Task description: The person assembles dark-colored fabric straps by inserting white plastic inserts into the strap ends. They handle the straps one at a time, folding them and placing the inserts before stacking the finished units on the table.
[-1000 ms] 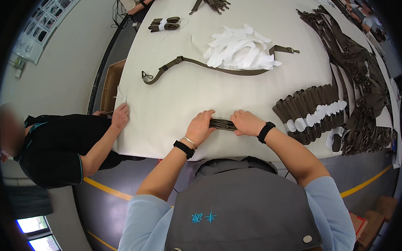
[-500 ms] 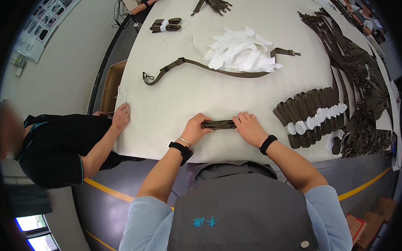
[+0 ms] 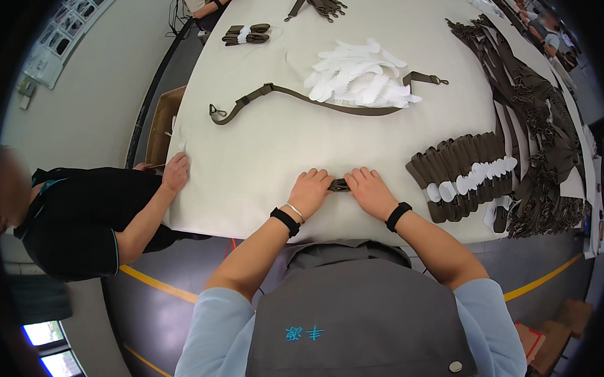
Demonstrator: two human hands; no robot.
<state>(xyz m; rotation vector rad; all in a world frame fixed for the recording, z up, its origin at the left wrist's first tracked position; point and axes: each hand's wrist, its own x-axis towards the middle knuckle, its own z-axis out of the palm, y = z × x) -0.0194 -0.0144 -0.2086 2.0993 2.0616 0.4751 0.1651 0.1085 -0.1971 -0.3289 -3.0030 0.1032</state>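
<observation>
Between my hands, near the front edge of the table, is a folded dark olive webbing strap [image 3: 340, 185], mostly covered by my fingers. My left hand [image 3: 310, 192] grips its left end and my right hand [image 3: 371, 193] grips its right end, close together. Farther off lies a single unfolded strap [image 3: 285, 94] with metal hooks at both ends. Its right part passes by a heap of white paper bands [image 3: 358, 73]. To the right of my hands, a row of folded straps with white bands [image 3: 458, 173] lies side by side.
Long loose straps with hooks [image 3: 543, 127] are piled along the right side of the table [image 3: 249, 190]. Banded straps [image 3: 245, 35] and another hooked bunch [image 3: 317, 5] lie at the far end. A co-worker in black [image 3: 97, 215] stands at the left edge, near a cardboard box [image 3: 163, 127].
My left hand has slid right along the folded strap, so the hands are closer together and less of the strap shows. My right hand has barely moved.
</observation>
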